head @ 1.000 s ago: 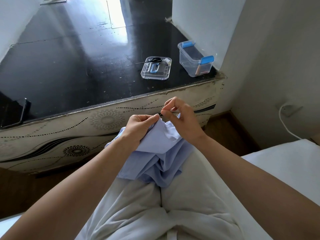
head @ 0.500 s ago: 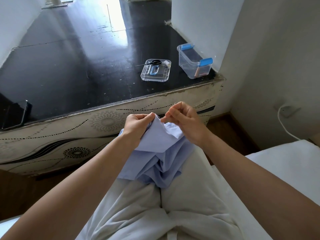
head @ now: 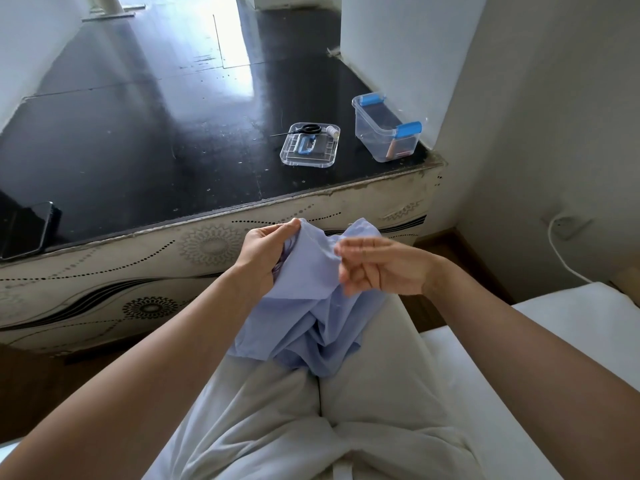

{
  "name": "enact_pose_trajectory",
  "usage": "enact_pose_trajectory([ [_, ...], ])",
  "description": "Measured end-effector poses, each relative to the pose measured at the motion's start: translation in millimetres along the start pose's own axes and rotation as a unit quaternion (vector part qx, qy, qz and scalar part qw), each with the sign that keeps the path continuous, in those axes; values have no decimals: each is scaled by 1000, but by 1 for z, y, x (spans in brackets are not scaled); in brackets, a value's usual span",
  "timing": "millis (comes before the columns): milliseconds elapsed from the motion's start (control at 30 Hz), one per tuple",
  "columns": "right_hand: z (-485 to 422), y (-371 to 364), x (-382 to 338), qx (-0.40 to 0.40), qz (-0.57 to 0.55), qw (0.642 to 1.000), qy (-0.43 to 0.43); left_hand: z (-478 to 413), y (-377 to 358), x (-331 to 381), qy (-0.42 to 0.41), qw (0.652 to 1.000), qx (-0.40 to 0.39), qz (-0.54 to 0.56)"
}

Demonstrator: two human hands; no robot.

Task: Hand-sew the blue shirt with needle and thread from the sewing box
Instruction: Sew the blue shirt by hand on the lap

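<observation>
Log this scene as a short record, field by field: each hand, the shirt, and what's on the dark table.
left hand: grips a raised fold of the blue shirt
right hand: at the shirt's upper edge, fingers curled, blurred; what it holds cannot be told
blue shirt: bunched on the lap
sewing box: open, on the dark table, near the wall
lid: left of the box, carrying scissors and a thread spool
phone: at the table's left edge

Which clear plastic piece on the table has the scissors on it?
The flat tray, left of the deep box with blue latches; the scissors lie across its far edge.
</observation>
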State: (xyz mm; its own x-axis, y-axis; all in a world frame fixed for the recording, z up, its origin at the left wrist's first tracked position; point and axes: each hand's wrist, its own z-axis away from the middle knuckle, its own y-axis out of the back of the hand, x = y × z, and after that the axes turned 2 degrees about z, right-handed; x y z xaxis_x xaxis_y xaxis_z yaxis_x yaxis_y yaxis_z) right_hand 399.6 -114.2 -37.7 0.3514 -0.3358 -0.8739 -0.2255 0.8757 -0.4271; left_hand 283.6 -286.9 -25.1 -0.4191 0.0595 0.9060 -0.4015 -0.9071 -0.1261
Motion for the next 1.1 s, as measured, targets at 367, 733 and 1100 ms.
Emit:
enact_pose_trajectory([
  [367, -33, -8, -7, 264, 152, 943, 131, 6, 14, -1, -88, 984, -99, -122],
  [733, -37, -4, -2, 156, 103, 981, 41, 4, 23, -3, -135, 962, -118, -205],
  [1100, -34, -3, 3, 194, 118, 971, 67, 0, 24, -7, -110, 962, -94, -231],
])
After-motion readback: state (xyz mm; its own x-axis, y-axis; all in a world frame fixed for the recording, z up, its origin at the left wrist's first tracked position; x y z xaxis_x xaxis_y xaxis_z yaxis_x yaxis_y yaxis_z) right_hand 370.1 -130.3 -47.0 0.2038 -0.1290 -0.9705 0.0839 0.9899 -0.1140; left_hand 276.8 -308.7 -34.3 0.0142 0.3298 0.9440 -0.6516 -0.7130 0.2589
